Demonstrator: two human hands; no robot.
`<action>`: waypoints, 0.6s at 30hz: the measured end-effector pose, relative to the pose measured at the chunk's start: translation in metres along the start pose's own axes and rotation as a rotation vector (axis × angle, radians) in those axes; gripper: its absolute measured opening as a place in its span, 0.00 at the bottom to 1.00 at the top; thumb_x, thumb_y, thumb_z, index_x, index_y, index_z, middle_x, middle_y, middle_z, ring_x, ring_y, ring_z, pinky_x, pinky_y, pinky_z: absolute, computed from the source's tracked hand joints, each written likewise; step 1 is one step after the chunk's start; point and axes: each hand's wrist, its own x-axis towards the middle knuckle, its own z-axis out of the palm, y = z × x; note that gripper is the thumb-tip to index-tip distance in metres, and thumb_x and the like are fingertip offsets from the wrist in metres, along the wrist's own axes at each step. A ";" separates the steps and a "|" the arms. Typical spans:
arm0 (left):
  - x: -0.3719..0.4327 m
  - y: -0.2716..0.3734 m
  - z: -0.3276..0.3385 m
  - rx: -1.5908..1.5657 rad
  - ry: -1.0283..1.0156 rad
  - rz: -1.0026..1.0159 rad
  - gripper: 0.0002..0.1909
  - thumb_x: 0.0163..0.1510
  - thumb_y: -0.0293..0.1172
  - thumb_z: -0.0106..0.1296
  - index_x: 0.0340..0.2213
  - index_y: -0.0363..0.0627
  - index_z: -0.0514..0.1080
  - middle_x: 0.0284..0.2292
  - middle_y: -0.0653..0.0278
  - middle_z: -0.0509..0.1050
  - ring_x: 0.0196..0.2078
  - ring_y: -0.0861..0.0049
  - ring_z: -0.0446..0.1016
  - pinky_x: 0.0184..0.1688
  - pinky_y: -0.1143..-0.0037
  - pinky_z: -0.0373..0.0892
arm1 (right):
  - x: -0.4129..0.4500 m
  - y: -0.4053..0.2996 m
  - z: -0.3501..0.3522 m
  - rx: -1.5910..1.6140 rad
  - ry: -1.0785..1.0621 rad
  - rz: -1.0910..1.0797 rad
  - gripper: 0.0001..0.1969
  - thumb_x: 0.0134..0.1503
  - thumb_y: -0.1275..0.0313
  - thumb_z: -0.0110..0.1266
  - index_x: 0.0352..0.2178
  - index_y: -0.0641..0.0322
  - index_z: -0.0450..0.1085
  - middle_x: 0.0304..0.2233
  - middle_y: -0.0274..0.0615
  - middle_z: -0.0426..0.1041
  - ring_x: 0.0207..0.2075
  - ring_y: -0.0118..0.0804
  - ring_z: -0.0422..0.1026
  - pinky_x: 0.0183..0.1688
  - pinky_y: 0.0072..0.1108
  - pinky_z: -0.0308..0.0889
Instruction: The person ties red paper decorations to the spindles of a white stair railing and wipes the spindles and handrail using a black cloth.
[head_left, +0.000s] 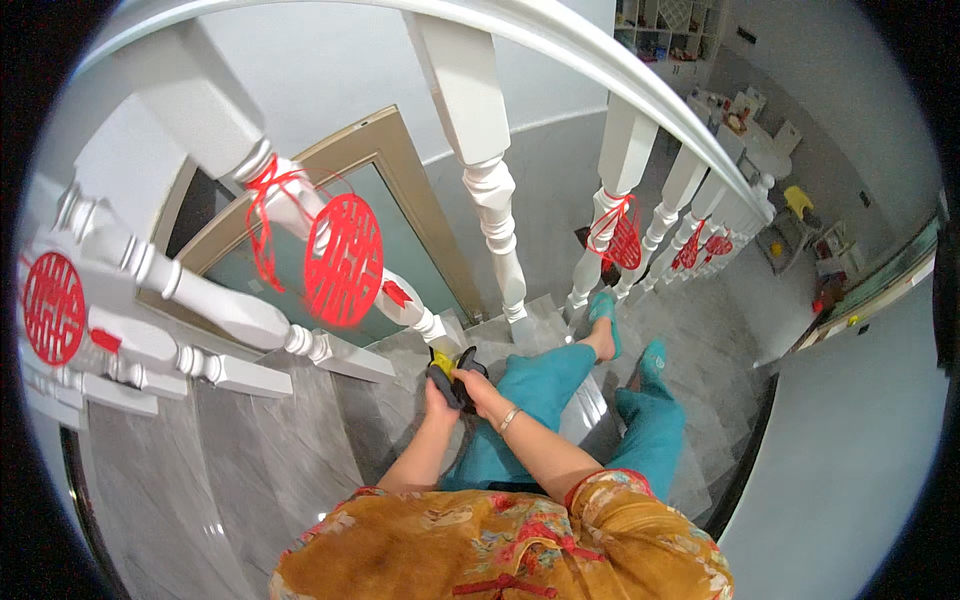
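Observation:
My left hand (441, 396) and my right hand (480, 391), with a silver bracelet on its wrist, both grip a black and yellow shoe (444, 365) with a dark grey sole. It is over my lap, near the foot of a white turned baluster (427, 322). A round red paper-cut ornament (343, 260) hangs from that baluster by a red ribbon. My legs in teal trousers (540, 382) reach down the stairs, with teal slippers (604, 315) on the feet.
The white handrail (555, 37) curves overhead. Grey marble steps (270, 442) lie at the left, and more balusters with red ornaments run down the right. Behind the railing is a beige-framed glass door (420, 202). Far below stand a table (750, 142) and a yellow-backed chair (798, 201).

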 end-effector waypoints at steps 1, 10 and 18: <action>-0.014 0.003 0.005 -0.091 -0.057 -0.016 0.25 0.54 0.48 0.26 0.44 0.47 0.63 0.43 0.62 0.66 0.46 0.66 0.64 0.48 0.66 0.60 | -0.010 -0.002 -0.005 -0.022 0.003 -0.005 0.18 0.49 0.67 0.45 0.41 0.65 0.62 0.36 0.41 0.66 0.35 0.33 0.66 0.36 0.23 0.61; -0.093 0.006 0.036 -0.206 -0.334 0.004 0.16 0.51 0.39 0.34 0.41 0.49 0.63 0.41 0.63 0.67 0.45 0.69 0.65 0.45 0.64 0.62 | -0.098 -0.035 -0.024 -0.156 0.132 -0.524 0.17 0.41 0.84 0.47 0.35 0.61 0.59 0.29 0.34 0.64 0.25 0.26 0.62 0.27 0.15 0.60; -0.132 0.000 0.139 0.614 -0.263 0.624 0.17 0.53 0.30 0.41 0.45 0.46 0.56 0.39 0.67 0.64 0.38 0.79 0.66 0.34 0.77 0.66 | -0.184 -0.114 -0.031 -0.127 0.408 -1.246 0.16 0.47 0.84 0.46 0.40 0.66 0.59 0.37 0.35 0.66 0.40 0.28 0.65 0.45 0.18 0.59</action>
